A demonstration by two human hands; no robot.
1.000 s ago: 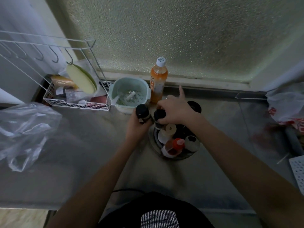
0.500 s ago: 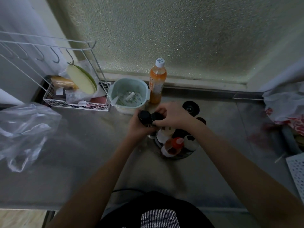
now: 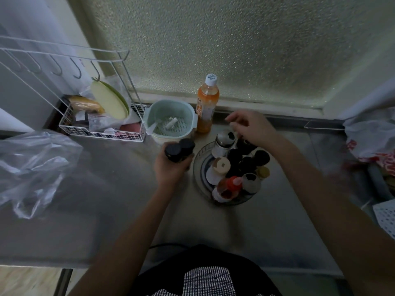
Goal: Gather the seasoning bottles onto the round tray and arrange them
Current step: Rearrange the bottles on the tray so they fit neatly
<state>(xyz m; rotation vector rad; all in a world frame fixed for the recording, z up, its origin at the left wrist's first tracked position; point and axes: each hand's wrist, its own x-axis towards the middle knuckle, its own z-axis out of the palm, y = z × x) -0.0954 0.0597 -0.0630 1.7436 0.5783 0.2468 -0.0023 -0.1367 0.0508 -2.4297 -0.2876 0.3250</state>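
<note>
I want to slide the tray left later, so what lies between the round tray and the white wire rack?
In the head view, the left hand holding two black-capped bottles sits beside the round tray; farther toward the wire rack stands the pale green strainer basket.

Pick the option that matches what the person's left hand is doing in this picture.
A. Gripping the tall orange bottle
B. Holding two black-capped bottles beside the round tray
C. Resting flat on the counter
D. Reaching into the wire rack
B: the left hand is wrapped around two black-capped bottles, just left of the round tray; the orange bottle stands untouched by the window.
</note>
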